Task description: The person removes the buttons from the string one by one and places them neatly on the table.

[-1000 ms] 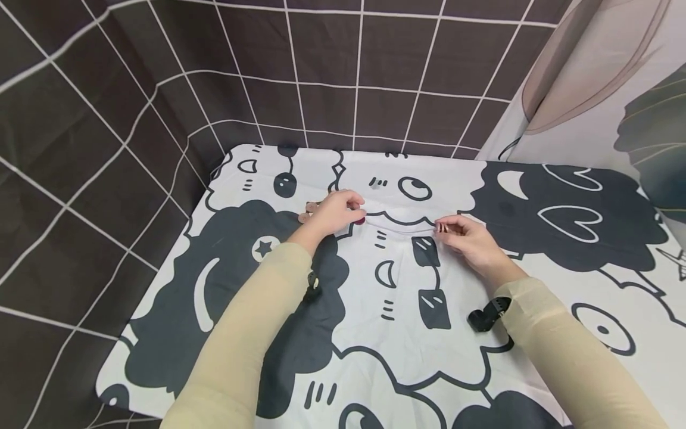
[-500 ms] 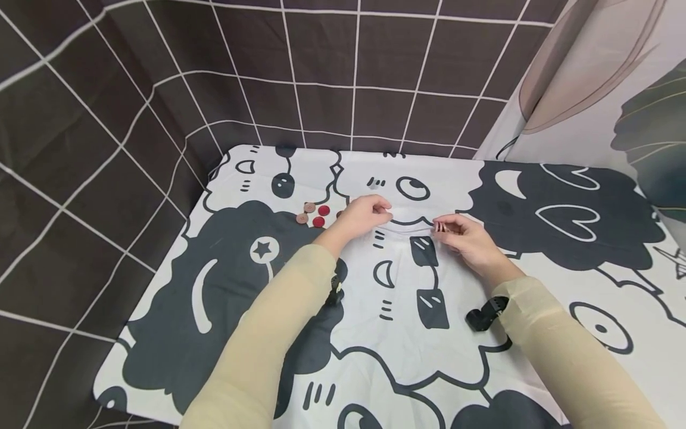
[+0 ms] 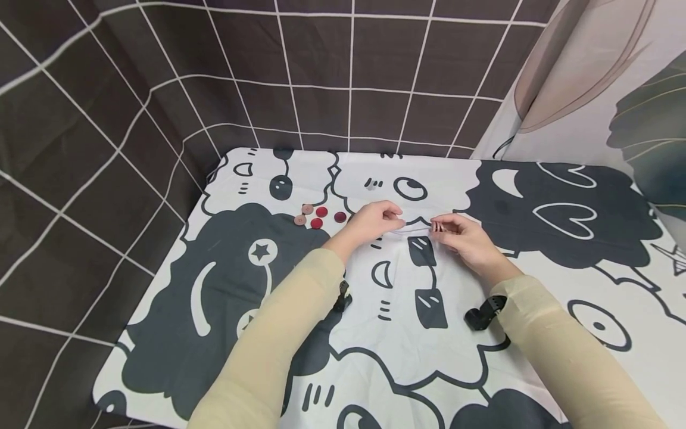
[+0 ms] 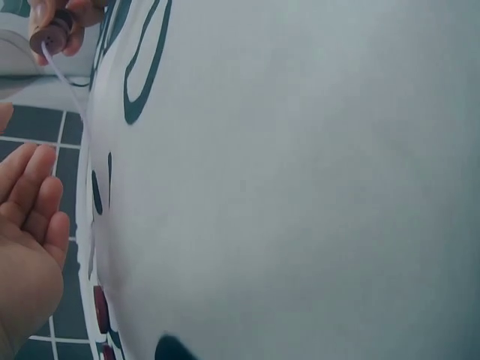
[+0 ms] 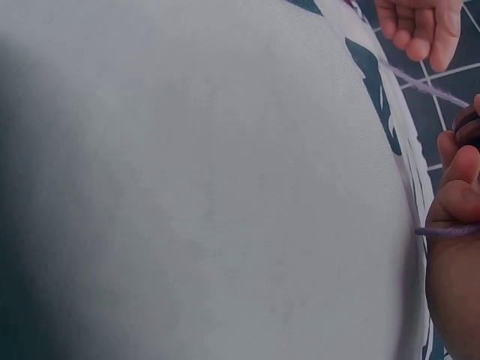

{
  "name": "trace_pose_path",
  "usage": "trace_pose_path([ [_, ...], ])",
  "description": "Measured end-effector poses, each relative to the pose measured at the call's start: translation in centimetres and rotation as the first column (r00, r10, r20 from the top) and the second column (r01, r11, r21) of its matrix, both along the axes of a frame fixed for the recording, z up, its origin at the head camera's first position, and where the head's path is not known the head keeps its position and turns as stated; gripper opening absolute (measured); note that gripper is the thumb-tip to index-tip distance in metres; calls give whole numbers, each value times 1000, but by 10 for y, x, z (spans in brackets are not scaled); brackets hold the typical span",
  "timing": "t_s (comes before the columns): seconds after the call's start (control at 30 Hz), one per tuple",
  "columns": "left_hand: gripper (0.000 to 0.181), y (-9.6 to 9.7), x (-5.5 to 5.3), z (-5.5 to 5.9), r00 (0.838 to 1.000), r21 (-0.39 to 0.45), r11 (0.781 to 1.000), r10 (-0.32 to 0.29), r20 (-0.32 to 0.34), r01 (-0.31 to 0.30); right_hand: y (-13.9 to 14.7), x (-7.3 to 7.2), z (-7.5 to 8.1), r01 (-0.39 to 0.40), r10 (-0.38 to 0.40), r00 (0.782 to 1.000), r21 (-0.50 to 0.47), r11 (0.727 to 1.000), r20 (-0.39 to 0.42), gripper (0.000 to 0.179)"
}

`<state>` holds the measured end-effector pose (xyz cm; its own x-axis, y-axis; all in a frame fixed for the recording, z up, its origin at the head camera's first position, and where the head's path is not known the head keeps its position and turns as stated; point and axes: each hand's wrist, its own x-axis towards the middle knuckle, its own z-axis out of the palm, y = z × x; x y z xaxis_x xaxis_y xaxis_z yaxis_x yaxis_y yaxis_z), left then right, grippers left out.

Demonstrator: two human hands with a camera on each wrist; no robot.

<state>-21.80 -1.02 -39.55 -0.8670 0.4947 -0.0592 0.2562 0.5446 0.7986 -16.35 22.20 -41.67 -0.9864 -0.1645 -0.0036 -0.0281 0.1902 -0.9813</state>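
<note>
My right hand (image 3: 463, 238) pinches a small stack of buttons (image 3: 437, 227) threaded on a pale lilac yarn (image 5: 427, 88). In the left wrist view the yarn comes out through the hole of the front brown button (image 4: 51, 39) and runs down past my left hand. The tail of the yarn shows beside my right palm in the right wrist view. My left hand (image 3: 371, 221) hovers just left of the stack, fingers loosely bent, nothing seen between them. Left of it lie two red buttons (image 3: 321, 211), a dark red button (image 3: 340, 217) and two tan buttons (image 3: 307, 209).
A black-and-white cartoon cloth (image 3: 386, 333) covers the table. Dark gridded fabric (image 3: 316, 107) hangs behind and to the left, and a pale patterned curtain (image 3: 584, 77) at the right. A black wrist camera (image 3: 480, 316) sits on my right wrist.
My left hand has moved right, away from the loose buttons and towards my right hand, uncovering the red and dark red ones. The right hand has stayed in place, still holding the button stack.
</note>
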Motion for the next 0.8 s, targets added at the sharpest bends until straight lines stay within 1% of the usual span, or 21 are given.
trace_pose_path([
  [0.13,34,4,3,-1,1000,21,1000,4,13,-5,-1,0,1,-4,4,1000,11,1000,-2,33],
  [0.33,35,12,6,-4,1000,41,999,-12,9,12,-1,1,2,0,1,1000,18,1000,-25,36],
  [0.47,34,19,8,-5,999,50,998,-29,18,28,-1,1,1,-15,15,1000,-6,1000,-23,31],
  [0.57,31,23,9,-6,999,63,997,-43,19,42,-3,1,1,-33,32,999,-38,999,-17,31],
  [0.8,28,28,9,-8,998,96,993,-63,7,62,-6,-1,2,-39,38,999,-27,999,-13,35],
])
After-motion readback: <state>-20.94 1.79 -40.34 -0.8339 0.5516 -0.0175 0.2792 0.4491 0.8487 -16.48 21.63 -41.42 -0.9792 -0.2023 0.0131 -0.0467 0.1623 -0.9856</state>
